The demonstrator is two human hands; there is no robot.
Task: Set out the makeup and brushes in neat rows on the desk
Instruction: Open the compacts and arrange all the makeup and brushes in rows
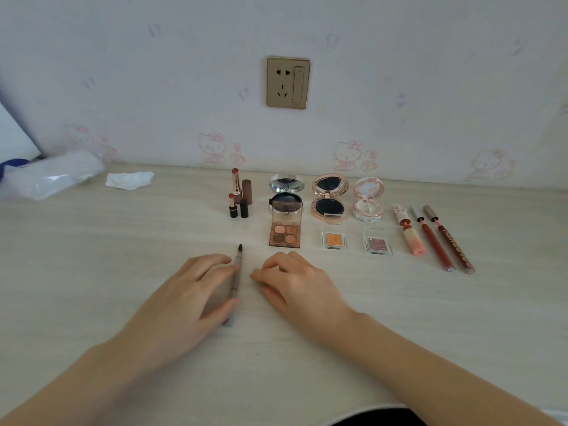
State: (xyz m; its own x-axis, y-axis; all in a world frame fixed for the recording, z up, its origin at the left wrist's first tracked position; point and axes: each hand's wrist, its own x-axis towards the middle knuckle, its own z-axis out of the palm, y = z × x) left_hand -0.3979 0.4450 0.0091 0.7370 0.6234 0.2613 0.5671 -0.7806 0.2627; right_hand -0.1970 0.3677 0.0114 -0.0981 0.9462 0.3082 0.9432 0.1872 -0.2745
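Head view shows us both hands low on the pale, wood-grained worktop (92,272). Our left hand (184,290) pinches a slim grey brush (236,281) between fingertips and thumb; it lies flat, dark bristle tip pointing away. Our right hand (295,281) rests just beside it, fingers loosely curled, gripping nothing. Beyond lie a square four-pan eyeshadow palette (285,235), three round open compacts (329,198), two uncapped lipsticks (235,192) and three slender lip-gloss tubes (436,241) in rows.
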